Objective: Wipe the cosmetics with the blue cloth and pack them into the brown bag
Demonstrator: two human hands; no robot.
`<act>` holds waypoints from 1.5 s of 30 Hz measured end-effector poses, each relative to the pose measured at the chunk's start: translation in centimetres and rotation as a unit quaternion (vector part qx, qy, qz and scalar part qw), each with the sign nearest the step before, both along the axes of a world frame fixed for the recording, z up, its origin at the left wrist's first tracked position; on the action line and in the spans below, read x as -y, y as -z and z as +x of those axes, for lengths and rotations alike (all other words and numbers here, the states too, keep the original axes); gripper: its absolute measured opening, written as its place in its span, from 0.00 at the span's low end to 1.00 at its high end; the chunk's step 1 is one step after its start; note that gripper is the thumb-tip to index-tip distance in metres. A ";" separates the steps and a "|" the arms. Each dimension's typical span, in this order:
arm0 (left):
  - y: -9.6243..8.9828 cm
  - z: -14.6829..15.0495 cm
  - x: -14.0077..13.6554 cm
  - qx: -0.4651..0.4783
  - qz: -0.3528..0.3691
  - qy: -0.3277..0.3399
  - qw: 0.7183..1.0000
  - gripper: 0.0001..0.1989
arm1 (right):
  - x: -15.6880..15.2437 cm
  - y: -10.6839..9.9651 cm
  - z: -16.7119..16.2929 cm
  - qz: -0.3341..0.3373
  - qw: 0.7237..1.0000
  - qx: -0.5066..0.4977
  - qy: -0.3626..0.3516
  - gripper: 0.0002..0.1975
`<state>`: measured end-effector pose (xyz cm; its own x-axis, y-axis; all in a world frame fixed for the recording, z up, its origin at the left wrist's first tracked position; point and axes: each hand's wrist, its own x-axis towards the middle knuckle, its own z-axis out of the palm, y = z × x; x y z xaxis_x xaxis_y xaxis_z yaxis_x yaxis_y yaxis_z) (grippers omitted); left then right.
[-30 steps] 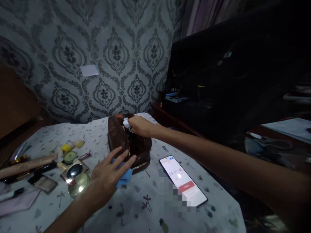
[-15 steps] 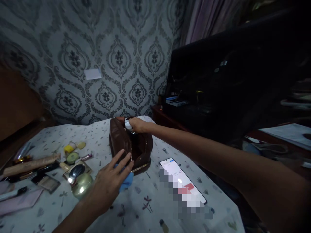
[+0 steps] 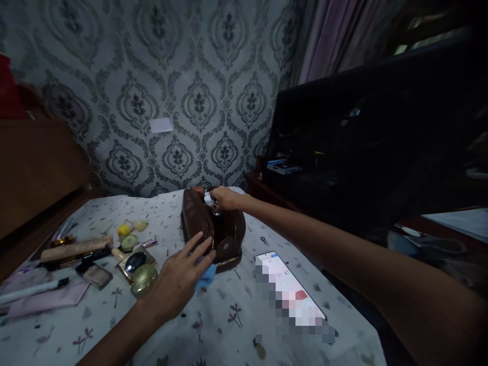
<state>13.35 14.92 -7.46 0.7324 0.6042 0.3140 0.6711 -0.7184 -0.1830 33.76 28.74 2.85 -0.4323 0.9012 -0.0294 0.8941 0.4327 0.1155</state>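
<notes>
An unzipped brown leather bag (image 3: 195, 218) lies on the patterned cloth, its mouth facing right with a gold zipper along the edge. My right hand (image 3: 225, 198) reaches to the far end of the opening, fingers closed around a small white object (image 3: 208, 199). A shiny metallic bit shows below those fingers; the rest is hidden. My left hand (image 3: 183, 272) rests against the near side of the bag, fingers stretched and spread. From under its palm a light blue cloth (image 3: 206, 277) sticks out; whether the thumb grips it is hidden.
Several cosmetics lie to the left, among them a pink tube (image 3: 49, 300), a round gold compact (image 3: 144, 279) and a beige tube (image 3: 76, 249). A lit phone (image 3: 292, 290) lies right of the bag. A large dark screen (image 3: 366, 142) stands behind my right arm.
My view has shifted, so everything sits slightly further right in it. Both hands keep their places at the bag, the right one still on the white object.
</notes>
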 end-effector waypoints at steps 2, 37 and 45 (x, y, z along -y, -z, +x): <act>0.1 0.0 0.0 0.004 -0.006 -0.002 1.000 0.43 | -0.1 0.0 0.1 0.000 1.000 -0.005 0.000 0.21; -1.0 0.3 -0.2 -0.022 -0.023 0.006 0.999 0.42 | -1.4 -0.3 0.4 0.022 0.999 -0.040 0.012 0.16; -4.3 1.4 -2.9 0.027 -0.025 0.021 0.999 0.37 | -1.4 -0.2 0.9 0.049 0.996 -0.068 -0.005 0.15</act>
